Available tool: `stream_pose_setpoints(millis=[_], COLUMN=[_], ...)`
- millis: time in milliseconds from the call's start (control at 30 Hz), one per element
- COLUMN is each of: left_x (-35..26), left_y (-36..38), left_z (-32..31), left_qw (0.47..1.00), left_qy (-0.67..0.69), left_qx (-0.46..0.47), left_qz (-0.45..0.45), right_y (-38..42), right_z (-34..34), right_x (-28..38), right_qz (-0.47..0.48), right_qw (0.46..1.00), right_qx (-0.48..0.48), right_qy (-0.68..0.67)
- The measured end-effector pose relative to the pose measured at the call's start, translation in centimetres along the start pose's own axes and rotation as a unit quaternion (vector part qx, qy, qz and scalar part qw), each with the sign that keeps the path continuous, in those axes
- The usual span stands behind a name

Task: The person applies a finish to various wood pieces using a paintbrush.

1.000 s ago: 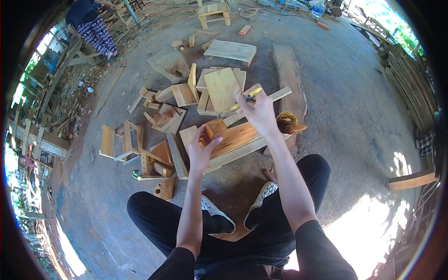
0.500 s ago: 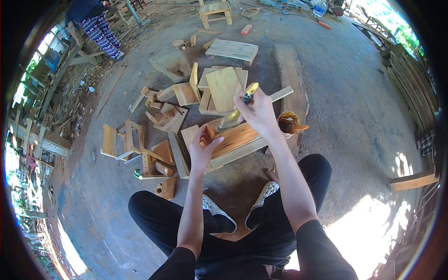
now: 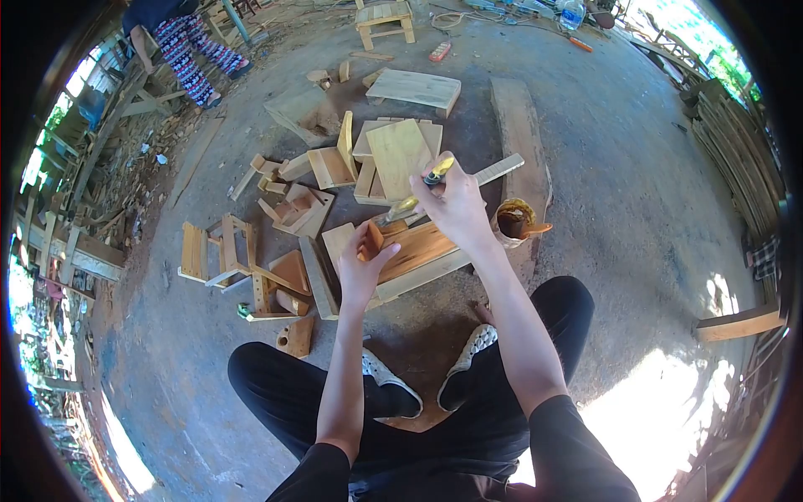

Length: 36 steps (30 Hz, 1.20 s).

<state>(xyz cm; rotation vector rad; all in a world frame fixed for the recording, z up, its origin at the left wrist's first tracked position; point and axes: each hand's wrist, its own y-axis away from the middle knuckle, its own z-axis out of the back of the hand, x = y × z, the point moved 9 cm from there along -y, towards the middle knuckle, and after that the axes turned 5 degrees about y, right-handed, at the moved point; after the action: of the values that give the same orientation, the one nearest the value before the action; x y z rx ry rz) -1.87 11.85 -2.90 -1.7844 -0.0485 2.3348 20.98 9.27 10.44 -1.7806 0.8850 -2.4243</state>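
Observation:
My left hand (image 3: 361,272) grips a small orange-brown wooden piece (image 3: 370,243) at the left end of a long wooden board. In my right hand (image 3: 456,205) is a paintbrush (image 3: 404,206) with a yellow handle, its bristles close to the top of the small piece. The board (image 3: 422,255) lies across in front of me, its surface stained orange-brown with darker streaks. Just right of my right wrist stands a stained container (image 3: 513,219) of dark liquid, with an orange handle sticking out of it.
Several wooden parts lie left and ahead, among them a pale panel (image 3: 400,157) and a small frame (image 3: 230,251). A long plank (image 3: 520,125) lies ahead on the right. Another person (image 3: 186,58) stands at the far left. A stool (image 3: 385,21) is farther ahead.
My right hand has moved left with the paintbrush, bringing its bristles nearer the small wooden piece. The other person's legs have shifted right and spread apart.

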Motion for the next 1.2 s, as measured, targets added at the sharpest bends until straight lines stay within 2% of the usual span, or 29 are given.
stream_pose_setpoints(millis=[67, 200, 267, 300, 367, 500, 567, 600, 700, 767, 800, 867, 1000, 1067, 1100, 1167, 1200], left_x=[0.0, 0.1, -0.2, -0.1, 0.0, 0.1, -0.1, -0.1, -0.4, -0.3, -0.4, -0.5, -0.2, -0.4, -0.5, -0.4, -0.2], left_y=[0.0, -0.1, 0.1, 0.0, -0.1, -0.2, -0.1, 0.0, 0.0, 0.1, 0.1, 0.0, -0.3, -0.5, -0.6, -0.8, -1.0], left_z=[0.2, 0.0, 0.0, 0.0, 0.0, 0.0, -0.1, 0.0, 0.2, 0.2, 0.2, 0.2, 0.5, 1.0, 1.5, 2.0, 2.7], left_qw=[1.000, 1.000, 1.000, 1.000, 1.000, 1.000, 1.000, 1.000, 1.000, 1.000, 1.000, 1.000, 1.000, 0.999, 0.999, 0.997, 0.997], left_qy=[-0.004, 0.013, -0.007, -0.008, -0.008, 0.006, 0.015, 0.013, -0.002, 0.011, 0.012, -0.006, -0.004, -0.014, -0.014, -0.034, -0.033], left_qx=[-0.008, -0.005, -0.001, -0.001, -0.006, -0.007, 0.009, 0.009, -0.002, 0.000, 0.000, 0.002, 0.013, 0.027, 0.028, 0.069, 0.070], left_qz=[-0.001, 0.002, 0.002, 0.002, -0.009, -0.010, 0.002, 0.003, -0.005, -0.003, -0.003, -0.007, 0.004, -0.015, -0.015, 0.003, 0.003], right_y=[0.0, 0.0, 0.1, 0.0, -0.1, 0.0, 0.2, 0.3, -0.1, -0.3, -0.3, -0.2, -0.2, -0.4, -0.6, -1.0, -0.9], right_z=[0.4, 0.6, -0.3, -0.2, 0.2, 0.8, 0.1, 0.0, -0.1, 0.9, 1.0, 1.4, 0.7, 1.8, 2.4, 4.0, 4.7], right_x=[0.9, 1.4, 0.3, 0.3, 0.7, 2.0, 1.0, 0.4, 0.2, 2.7, 2.8, 0.9, -0.8, -1.4, -1.9, -2.4, -3.1], right_qz=[0.052, 0.025, -0.010, -0.010, 0.021, 0.022, -0.028, -0.029, -0.004, 0.094, 0.094, -0.027, -0.043, -0.068, -0.068, -0.014, -0.036], right_qw=[0.979, 0.982, 0.999, 0.999, 0.989, 0.980, 0.998, 0.998, 0.997, 0.962, 0.961, 0.994, 0.997, 0.989, 0.989, 0.946, 0.926], right_qx=[-0.002, 0.005, 0.017, 0.017, 0.018, 0.021, 0.042, 0.042, 0.074, 0.036, 0.036, 0.043, 0.066, 0.085, 0.085, 0.058, 0.050], right_qy=[0.195, 0.186, -0.027, -0.028, 0.142, 0.195, -0.041, -0.042, 0.036, 0.255, 0.256, 0.094, -0.010, 0.104, 0.105, 0.320, 0.372])
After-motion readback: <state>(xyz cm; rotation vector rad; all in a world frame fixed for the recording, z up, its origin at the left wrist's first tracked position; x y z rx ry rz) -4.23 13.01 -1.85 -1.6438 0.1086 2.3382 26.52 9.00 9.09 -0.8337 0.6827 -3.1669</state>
